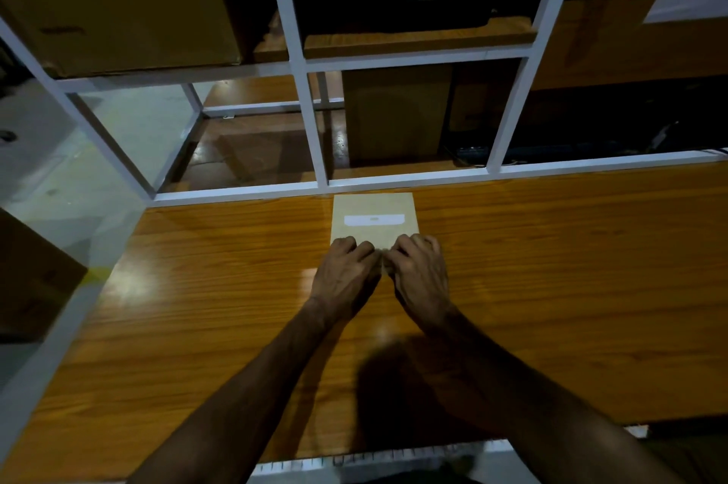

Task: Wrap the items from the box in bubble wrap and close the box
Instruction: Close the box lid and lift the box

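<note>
Both forearms reach in from six o'clock and meet over the middle of the wooden table (551,286). The left hand (346,271) and the right hand (417,271) sit knuckle to knuckle, fingers curled down onto the near edge of a small tan cardboard box (374,215). In this dim light it looks as though each hand pinches or picks at that near edge — perhaps a flap seam — though the fingertips are hidden under the knuckles, so I cannot say for certain that they grip it.

The box lies at twelve o'clock from the fingers, flat on the table, lid side up and shut, with a white label (374,219) across its top. Its long axis seems to run away from the person, and neither hand is nearer than the other. Its far edge almost meets the white shelf frame (433,174) — little room to push forward. Bare tabletop spreads toward three and nine o'clock, and back toward six. No bubble wrap shows.
</note>
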A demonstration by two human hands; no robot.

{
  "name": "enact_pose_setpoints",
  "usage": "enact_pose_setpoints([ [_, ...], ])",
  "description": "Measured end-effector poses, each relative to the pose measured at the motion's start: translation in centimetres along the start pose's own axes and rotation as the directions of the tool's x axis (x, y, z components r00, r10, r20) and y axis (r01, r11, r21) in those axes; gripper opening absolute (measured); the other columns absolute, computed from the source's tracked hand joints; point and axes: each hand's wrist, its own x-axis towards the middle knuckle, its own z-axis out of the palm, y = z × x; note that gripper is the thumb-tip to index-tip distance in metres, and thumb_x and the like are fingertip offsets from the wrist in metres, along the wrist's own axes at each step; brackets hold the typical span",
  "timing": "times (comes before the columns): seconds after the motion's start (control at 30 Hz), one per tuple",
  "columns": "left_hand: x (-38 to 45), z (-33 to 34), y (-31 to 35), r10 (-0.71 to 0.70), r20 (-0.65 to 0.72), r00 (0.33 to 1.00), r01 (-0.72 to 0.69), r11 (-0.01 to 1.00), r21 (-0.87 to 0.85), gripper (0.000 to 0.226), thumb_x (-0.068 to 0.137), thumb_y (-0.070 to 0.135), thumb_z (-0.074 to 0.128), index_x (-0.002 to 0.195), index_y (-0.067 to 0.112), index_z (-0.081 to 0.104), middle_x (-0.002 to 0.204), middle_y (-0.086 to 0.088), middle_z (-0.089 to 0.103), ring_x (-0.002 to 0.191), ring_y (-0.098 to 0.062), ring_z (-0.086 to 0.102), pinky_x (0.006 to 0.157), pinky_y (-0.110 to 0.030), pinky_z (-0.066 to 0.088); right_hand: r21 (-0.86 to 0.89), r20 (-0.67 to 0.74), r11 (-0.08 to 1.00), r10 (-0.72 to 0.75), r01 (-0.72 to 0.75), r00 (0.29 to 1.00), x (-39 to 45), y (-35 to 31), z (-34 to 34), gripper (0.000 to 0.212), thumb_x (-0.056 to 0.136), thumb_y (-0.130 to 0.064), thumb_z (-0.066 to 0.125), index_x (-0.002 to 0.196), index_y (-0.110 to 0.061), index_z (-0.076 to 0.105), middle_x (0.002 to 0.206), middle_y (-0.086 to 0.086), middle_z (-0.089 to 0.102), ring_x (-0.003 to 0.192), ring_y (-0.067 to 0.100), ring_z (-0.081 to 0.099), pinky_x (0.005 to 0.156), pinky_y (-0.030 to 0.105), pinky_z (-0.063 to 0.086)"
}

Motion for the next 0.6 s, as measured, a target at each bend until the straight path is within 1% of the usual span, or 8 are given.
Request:
enact_pose_setpoints([
  [0.1, -0.1, 0.6, 0.2, -0.046, 0.023, 0.999, 0.047, 0.999, -0.010, 0.033, 0.095, 0.035, 0.074, 0.121, 0.015, 0.071, 0.107, -0.006, 0.071, 0.082, -0.021, 0.055, 0.071, -0.034, 0.051, -0.007, -0.026, 1.000, 0.002, -0.002, 1.000, 0.1, 0.0, 0.4, 0.022, 0.090, -0.023, 0.079, 0.112, -0.022, 0.075, 0.102, -0.002, 0.065, 0.103, 0.019, 0.059, 0.103, 0.043, 0.041],
  [0.2, -0.2, 1.2, 0.2, -0.082, 0.038, 0.996, 0.083, 0.997, -0.007, 0.032, 0.100, 0.039, 0.068, 0.124, 0.017, 0.070, 0.110, -0.002, 0.071, 0.085, -0.018, 0.055, 0.072, -0.031, 0.050, -0.017, -0.048, 1.000, -0.004, 0.003, 0.999, 0.1, 0.1, 0.8, 0.017, 0.088, -0.020, 0.080, 0.104, -0.020, 0.075, 0.100, -0.002, 0.066, 0.102, 0.019, 0.059, 0.104, 0.044, 0.038],
  [0.3, -0.3, 1.7, 0.2, -0.072, 0.043, 0.996, 0.073, 0.997, -0.020, 0.031, 0.102, 0.038, 0.064, 0.124, 0.016, 0.069, 0.111, -0.003, 0.070, 0.084, -0.019, 0.054, 0.071, -0.034, 0.051, 0.004, -0.052, 1.000, -0.024, 0.024, 0.998, 0.3, 0.3, 1.0, 0.009, 0.090, -0.016, 0.075, 0.099, -0.019, 0.073, 0.098, -0.002, 0.063, 0.100, 0.019, 0.058, 0.105, 0.044, 0.036],
  [0.43, -0.3, 1.6, 0.2, -0.082, 0.052, 0.995, 0.084, 0.996, -0.030, 0.034, 0.101, 0.037, 0.065, 0.125, 0.014, 0.067, 0.112, -0.005, 0.070, 0.085, -0.020, 0.055, 0.072, -0.036, 0.052, 0.020, -0.020, 1.000, -0.016, 0.016, 1.000, 0.6, 0.2, 0.4, 0.009, 0.090, -0.013, 0.072, 0.095, -0.020, 0.072, 0.097, -0.004, 0.060, 0.099, 0.018, 0.058, 0.104, 0.045, 0.036],
  [0.5, -0.2, 1.2, 0.1, -0.082, 0.049, 0.995, 0.084, 0.995, -0.044, 0.031, 0.099, 0.034, 0.067, 0.122, 0.014, 0.070, 0.111, -0.005, 0.071, 0.085, -0.020, 0.056, 0.073, -0.035, 0.052, 0.038, 0.013, 0.999, -0.027, 0.027, 1.000, 0.7, 0.4, -0.1, 0.009, 0.093, -0.015, 0.069, 0.097, -0.022, 0.073, 0.099, -0.005, 0.059, 0.101, 0.017, 0.057, 0.106, 0.046, 0.035],
  [0.57, 0.1, 0.5, 0.0, -0.117, 0.029, 0.993, 0.120, 0.984, -0.131, 0.025, 0.099, 0.032, 0.067, 0.117, 0.016, 0.073, 0.109, -0.004, 0.073, 0.087, -0.018, 0.057, 0.075, -0.033, 0.050, 0.102, 0.032, 0.994, 0.024, -0.027, 0.999, 0.7, 0.6, -0.4, 0.011, 0.097, -0.024, 0.065, 0.100, -0.025, 0.075, 0.100, -0.009, 0.061, 0.103, 0.013, 0.056, 0.108, 0.045, 0.032],
  [0.6, 0.3, 0.3, -0.1, -0.178, 0.018, 0.984, 0.177, 0.959, -0.219, 0.022, 0.101, 0.032, 0.063, 0.114, 0.018, 0.075, 0.108, -0.002, 0.074, 0.089, -0.017, 0.057, 0.076, -0.033, 0.049, 0.151, 0.031, 0.984, 0.085, -0.089, 0.996, 0.7, 0.7, -0.3, 0.012, 0.099, -0.030, 0.064, 0.099, -0.027, 0.076, 0.100, -0.012, 0.062, 0.103, 0.010, 0.055, 0.108, 0.044, 0.030],
])
